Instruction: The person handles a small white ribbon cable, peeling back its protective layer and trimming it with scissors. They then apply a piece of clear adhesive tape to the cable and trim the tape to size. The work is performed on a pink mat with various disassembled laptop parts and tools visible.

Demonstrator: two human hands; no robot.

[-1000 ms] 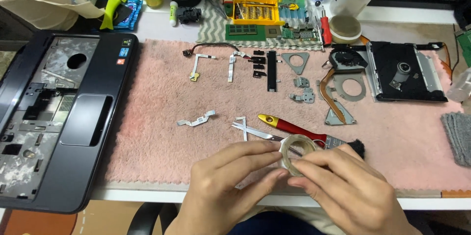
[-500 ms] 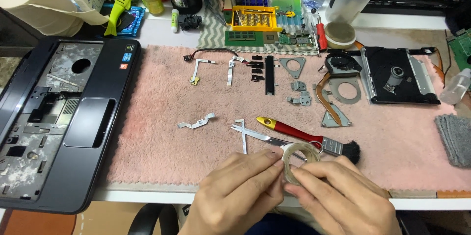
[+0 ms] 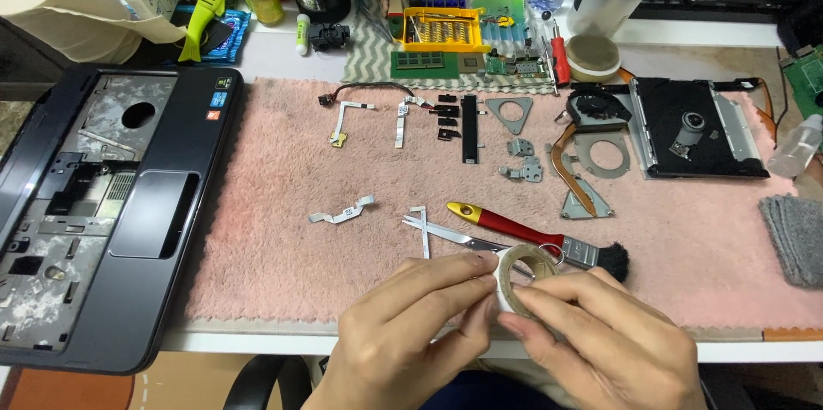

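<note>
Both hands met at the near edge of the surface, sharing one roll of clear tape (image 3: 525,277). The left hand (image 3: 403,341) pinched the roll's rim between thumb and fingertips, seemingly to steady it, while the right hand (image 3: 600,337) closed over the other side, fingers curled on the rim as if feeling for the loose end. Just beyond lay one red-handled brush (image 3: 536,234) and one pair of tweezers (image 3: 450,233), close enough to grab. On the pink mat (image 3: 274,247) small parts sat spread apart in a row, likely to keep them sorted: two triangular brackets, two hinges. At the left edge rested one opened laptop shell (image 3: 94,204).
</note>
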